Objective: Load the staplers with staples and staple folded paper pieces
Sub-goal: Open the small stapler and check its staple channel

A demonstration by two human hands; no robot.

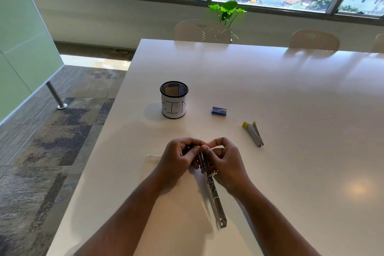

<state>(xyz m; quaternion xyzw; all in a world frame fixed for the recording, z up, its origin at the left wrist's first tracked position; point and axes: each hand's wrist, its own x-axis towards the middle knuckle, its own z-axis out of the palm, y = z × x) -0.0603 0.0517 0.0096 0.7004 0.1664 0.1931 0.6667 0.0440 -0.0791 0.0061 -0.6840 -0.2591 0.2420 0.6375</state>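
A silver stapler (214, 195) lies swung open on the white table (291, 100), its long metal arm pointing toward me. My left hand (179, 159) and my right hand (225, 161) both curl around its far end, fingertips meeting over the staple channel. Whether a strip of staples sits between the fingers is hidden. A second stapler with yellow parts (253, 133) lies to the right, apart from my hands. A small blue staple box (219, 111) sits beyond it. A folded white paper piece (153, 158) shows left of my left hand.
A black mesh cup labelled BIN (174, 100) stands at the back left with a paper piece inside. The table's left edge runs close to my left arm. Chairs (202, 31) and a green plant (227, 10) stand beyond the far edge.
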